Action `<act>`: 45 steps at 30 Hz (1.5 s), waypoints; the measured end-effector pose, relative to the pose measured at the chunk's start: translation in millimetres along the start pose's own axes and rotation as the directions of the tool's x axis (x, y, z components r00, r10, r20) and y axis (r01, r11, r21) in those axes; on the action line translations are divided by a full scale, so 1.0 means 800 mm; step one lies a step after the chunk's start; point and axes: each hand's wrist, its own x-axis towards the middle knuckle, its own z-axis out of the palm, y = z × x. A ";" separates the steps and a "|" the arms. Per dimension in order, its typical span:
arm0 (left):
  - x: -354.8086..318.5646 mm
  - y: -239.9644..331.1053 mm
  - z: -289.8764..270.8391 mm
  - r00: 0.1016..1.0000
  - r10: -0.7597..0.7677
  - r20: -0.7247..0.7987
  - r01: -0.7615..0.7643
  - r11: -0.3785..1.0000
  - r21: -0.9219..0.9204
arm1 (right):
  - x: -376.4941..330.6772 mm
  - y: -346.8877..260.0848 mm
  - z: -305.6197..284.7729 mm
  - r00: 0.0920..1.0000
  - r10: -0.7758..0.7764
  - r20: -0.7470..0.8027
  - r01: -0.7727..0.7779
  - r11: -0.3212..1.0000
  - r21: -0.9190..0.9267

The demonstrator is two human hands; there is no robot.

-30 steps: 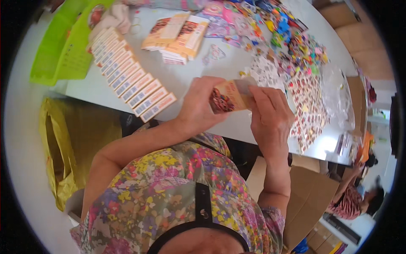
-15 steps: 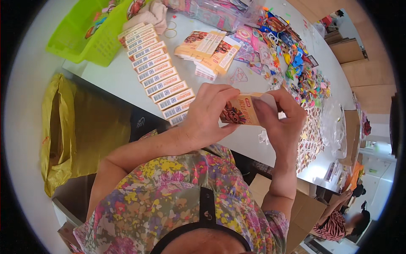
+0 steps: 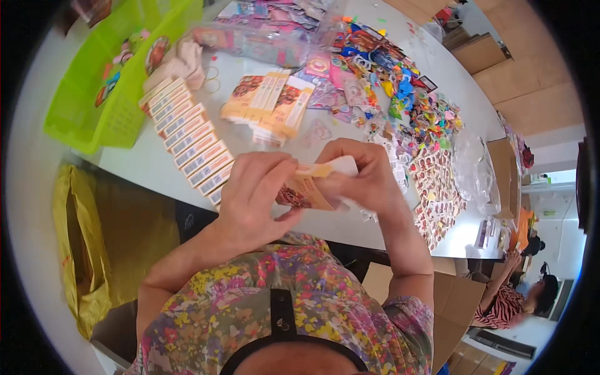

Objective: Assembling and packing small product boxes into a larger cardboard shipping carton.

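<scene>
Orange-and-cream cardboard carton (image 3: pixel 304 192), small and printed, held above the near side of a white table (image 3: pixel 234 139). The left hand's (image 3: pixel 250 203) fingers clasp one end, apparently to steady it; the right hand's (image 3: pixel 370 178) fingers grasp the other, beside a pale flap (image 3: pixel 345 165), exact contact blurred. Closed cartons (image 3: pixel 192 142) lie in a staggered row, presumably for order. Beyond: flattened cartons (image 3: pixel 240 105), small plastic toys (image 3: pixel 405 94), a lime-green basket (image 3: pixel 122 125); far right, a co-worker (image 3: pixel 503 306).

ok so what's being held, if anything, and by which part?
A small box: the left grip holds its left end; the right grip is at its flap end, exact contact too blurred to tell.
</scene>
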 end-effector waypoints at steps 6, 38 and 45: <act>0.015 -0.010 0.022 0.972 -0.234 0.021 0.235 0.965 -0.117 | 0.062 0.154 -0.132 0.937 0.075 -0.340 -0.144 0.973 -0.183; 0.009 -0.035 0.048 0.955 -0.293 -0.050 0.287 0.953 -0.095 | -0.055 -0.034 -0.039 0.723 -0.629 -0.285 0.105 0.508 -0.855; 0.009 -0.038 0.055 0.905 -0.423 -0.031 0.385 0.849 -0.362 | -0.061 -0.031 -0.046 0.586 -0.618 -0.524 0.038 0.666 -0.745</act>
